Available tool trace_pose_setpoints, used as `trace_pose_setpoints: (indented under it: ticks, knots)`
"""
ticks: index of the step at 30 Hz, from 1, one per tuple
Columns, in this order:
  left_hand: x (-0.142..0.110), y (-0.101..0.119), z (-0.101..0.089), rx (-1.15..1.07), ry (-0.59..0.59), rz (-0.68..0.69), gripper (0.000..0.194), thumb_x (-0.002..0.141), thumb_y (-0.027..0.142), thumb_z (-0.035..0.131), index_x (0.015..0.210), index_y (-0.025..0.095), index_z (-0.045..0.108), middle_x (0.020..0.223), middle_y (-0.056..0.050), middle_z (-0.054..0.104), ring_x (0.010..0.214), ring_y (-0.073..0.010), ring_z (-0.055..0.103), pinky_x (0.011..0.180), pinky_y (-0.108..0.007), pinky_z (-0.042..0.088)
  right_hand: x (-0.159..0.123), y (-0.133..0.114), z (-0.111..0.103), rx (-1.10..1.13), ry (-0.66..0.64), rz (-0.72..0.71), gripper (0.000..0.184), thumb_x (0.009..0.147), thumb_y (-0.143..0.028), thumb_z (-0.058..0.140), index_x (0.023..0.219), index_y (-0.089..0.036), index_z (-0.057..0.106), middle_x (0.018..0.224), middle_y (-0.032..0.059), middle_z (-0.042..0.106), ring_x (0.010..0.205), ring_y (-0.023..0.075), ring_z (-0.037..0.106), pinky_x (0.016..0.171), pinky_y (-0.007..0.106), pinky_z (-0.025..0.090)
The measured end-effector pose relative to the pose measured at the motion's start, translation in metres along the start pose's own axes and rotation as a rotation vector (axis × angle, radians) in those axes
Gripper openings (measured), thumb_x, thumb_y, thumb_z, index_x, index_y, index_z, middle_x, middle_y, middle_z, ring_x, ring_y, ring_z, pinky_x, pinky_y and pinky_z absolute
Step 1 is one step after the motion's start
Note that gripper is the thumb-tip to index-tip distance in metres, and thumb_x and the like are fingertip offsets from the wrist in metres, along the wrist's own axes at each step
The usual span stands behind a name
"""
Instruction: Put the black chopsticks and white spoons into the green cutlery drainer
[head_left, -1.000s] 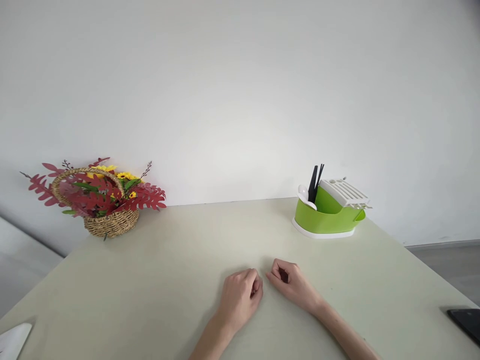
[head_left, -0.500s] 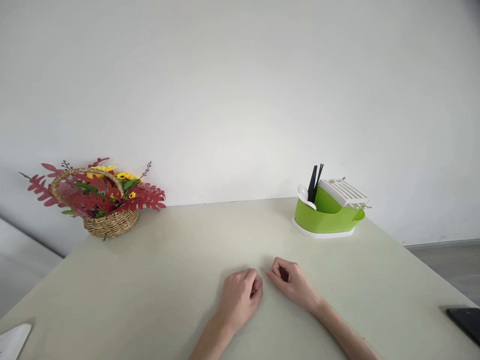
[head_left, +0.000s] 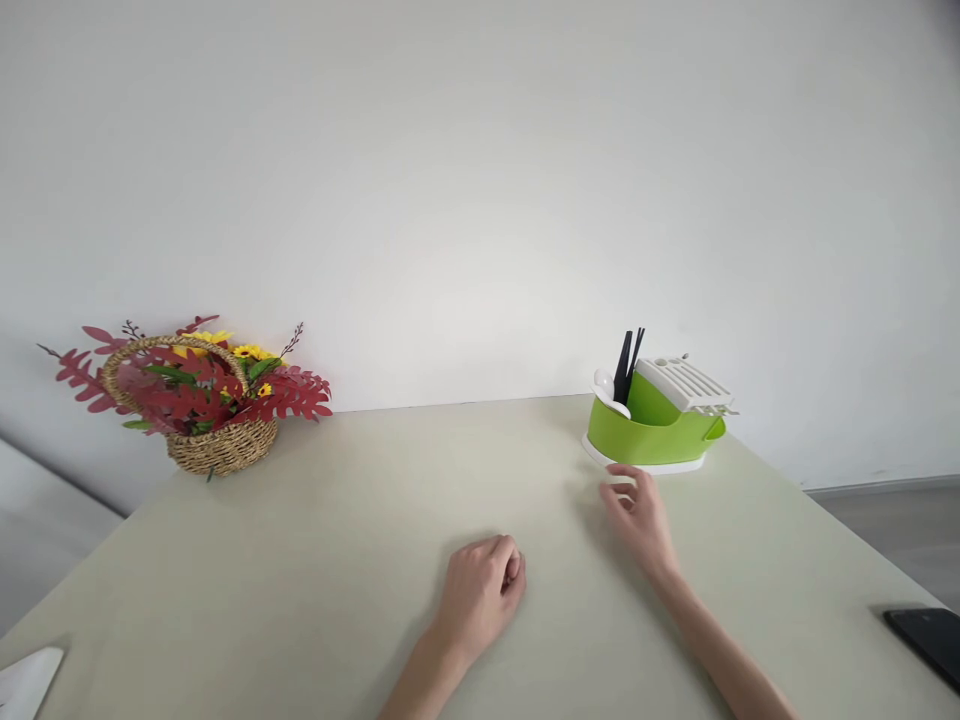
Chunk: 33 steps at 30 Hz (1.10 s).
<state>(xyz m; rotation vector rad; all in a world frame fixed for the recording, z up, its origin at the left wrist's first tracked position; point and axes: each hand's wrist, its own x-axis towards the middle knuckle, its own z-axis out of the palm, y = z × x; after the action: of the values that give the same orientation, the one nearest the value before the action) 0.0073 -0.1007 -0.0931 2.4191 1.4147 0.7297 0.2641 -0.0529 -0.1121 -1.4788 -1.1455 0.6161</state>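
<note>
Standing before green caddy (head_left: pixel 652 437): right hand (head_left: pixel 637 515), fingers loosely curled; left hand (head_left: pixel 482 590) fisted, resting on table (head_left: pixel 300 570).

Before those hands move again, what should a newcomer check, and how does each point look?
1. Right hand empty: ok, its fingers are loosely curled with nothing visible in them.
2. Left hand empty: cannot tell, the inside of its fist is mostly hidden.
3. Green caddy upright on the table: ok.
4. White utensils and black utensils inside the caddy: ok, both stick up at its left end.
5. Right fingertips free of the caddy's white base: cannot tell, they overlap its near edge in this view.
6. Flower basket away from both hands: ok, it sits at the far left.
</note>
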Motion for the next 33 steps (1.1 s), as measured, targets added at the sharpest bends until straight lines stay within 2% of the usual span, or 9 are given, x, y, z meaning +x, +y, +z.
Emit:
trace_pose_setpoints:
  ticks: [4,8,13,20,25,33]
  knots:
    - [0.000,-0.001,0.000,0.002,0.007,0.004,0.023,0.084,0.006,0.050,0.073,0.023,0.039,0.063,0.006,0.050,0.054,-0.0106,0.041,0.056,-0.025,0.027,0.022,0.013,-0.029,-0.129,0.251,-0.001,0.059,0.083,-0.043,0.062,0.135,-0.018,0.052,0.146,0.0197,0.044,0.100,0.0252,0.070,0.081,0.038,0.058]
    - [0.000,-0.001,0.000,-0.006,-0.004,0.000,0.024,0.085,0.007,0.050,0.073,0.023,0.036,0.064,0.006,0.050,0.055,-0.0105,0.039,0.056,-0.025,0.027,0.037,0.026,-0.055,-0.186,0.354,0.000,0.084,0.078,-0.036,0.063,0.156,-0.019,0.037,0.158,0.0206,0.031,0.105,0.0277,0.073,0.085,0.039,0.058]
    - [-0.001,0.000,0.000,-0.007,-0.008,-0.008,0.025,0.086,0.008,0.049,0.074,0.023,0.034,0.064,0.006,0.050,0.056,-0.0107,0.039,0.057,-0.026,0.027,0.048,0.039,-0.070,-0.211,0.348,0.044,0.097,0.076,-0.033,0.062,0.165,-0.020,0.026,0.164,0.0217,0.023,0.106,0.0302,0.074,0.081,0.037,0.059]
    - [0.000,0.002,-0.002,-0.016,-0.004,-0.014,0.024,0.087,0.009,0.048,0.074,0.023,0.034,0.064,0.006,0.048,0.055,-0.0109,0.037,0.057,-0.026,0.027,0.052,0.047,-0.070,-0.244,0.254,-0.048,0.098,0.078,-0.031,0.058,0.167,-0.028,0.017,0.170,0.0167,0.015,0.111,0.0311,0.073,0.081,0.038,0.061]
    - [0.000,0.002,-0.003,-0.005,-0.001,-0.021,0.025,0.087,0.010,0.048,0.073,0.023,0.033,0.063,0.006,0.047,0.055,-0.0108,0.037,0.056,-0.026,0.026,0.053,0.049,-0.070,-0.249,0.247,-0.056,0.097,0.080,-0.031,0.058,0.167,-0.029,0.017,0.170,0.0163,0.014,0.113,0.0307,0.072,0.085,0.039,0.061]
    - [0.000,0.002,-0.002,-0.007,0.008,-0.010,0.023,0.088,0.010,0.049,0.073,0.023,0.035,0.063,0.006,0.048,0.054,-0.0106,0.038,0.056,-0.025,0.027,0.054,0.050,-0.073,-0.272,0.207,-0.115,0.089,0.082,-0.029,0.055,0.165,-0.027,0.022,0.169,0.0170,0.019,0.110,0.0308,0.072,0.074,0.037,0.061]
